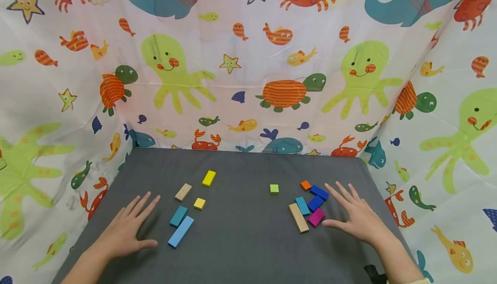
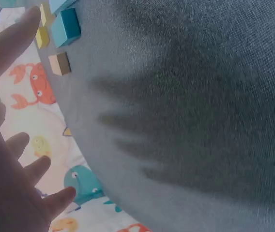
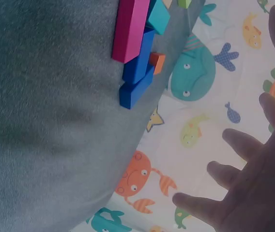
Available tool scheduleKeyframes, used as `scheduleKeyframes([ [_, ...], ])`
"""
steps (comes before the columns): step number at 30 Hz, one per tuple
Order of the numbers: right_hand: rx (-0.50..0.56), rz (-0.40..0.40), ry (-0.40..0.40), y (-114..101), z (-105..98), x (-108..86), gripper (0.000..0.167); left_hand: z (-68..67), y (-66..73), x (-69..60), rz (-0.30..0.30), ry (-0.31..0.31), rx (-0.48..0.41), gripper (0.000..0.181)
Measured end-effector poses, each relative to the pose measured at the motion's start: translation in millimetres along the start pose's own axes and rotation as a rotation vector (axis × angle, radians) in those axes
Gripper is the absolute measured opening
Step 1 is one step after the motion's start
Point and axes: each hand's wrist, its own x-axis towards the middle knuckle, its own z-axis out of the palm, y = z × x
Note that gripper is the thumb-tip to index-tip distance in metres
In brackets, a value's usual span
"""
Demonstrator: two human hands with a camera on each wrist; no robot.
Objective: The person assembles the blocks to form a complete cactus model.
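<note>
Left hand point(image 1: 123, 229) splayed, right hand point(image 1: 360, 217) splayed

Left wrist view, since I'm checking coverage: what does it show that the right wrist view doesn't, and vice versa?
Only left wrist: left hand, two yellow blocks, light blue block.
Only right wrist: right hand, pink block, two dark blue blocks, orange block, green block.
Both: gray table, sea-animal curtain, a teal block and a wooden block, though different ones.

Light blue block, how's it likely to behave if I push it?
The light blue block would likely slide rather than roll, given its flat faces. Lying lengthwise, it probably won't tip. Its straight edges suggest it's stiff.
</note>
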Motion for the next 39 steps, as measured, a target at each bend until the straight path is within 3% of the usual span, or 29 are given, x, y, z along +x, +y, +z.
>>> scheduleKeyframes([
  [4, 0.052, -0.01, -0.019, -5.4, 0.9, 2.3, 0.107, 4.8, 4.0, 4.9, -0.017, -0.037, -0.017, 0.129],
  [11, 0.142, -0.038, -0.05, -13.2, 10.2, 7.1, 0.102, 10.7, 15.9, 19.1, -0.131, -0.156, -0.074, 0.128],
  [20, 0.226, -0.089, -0.052, -15.2, 25.0, 16.7, 0.093, 22.4, 27.5, 29.1, -0.155, -0.19, -0.18, 0.129],
  [27, 0.282, -0.101, -0.09, -17.3, 40.7, 24.4, 0.086, 38.3, 33.3, 37.6, -0.194, -0.27, -0.356, 0.122],
  [31, 0.302, -0.089, -0.124, -20.4, 48.3, 26.4, 0.086, 41.2, 34.3, 39.9, -0.155, -0.293, -0.398, 0.118],
  [39, 0.395, -0.116, -0.222, -24.9, 59.8, 27.0, 0.087, 43.4, 34.5, 41.5, 0.026, -0.314, -0.539, 0.108],
])
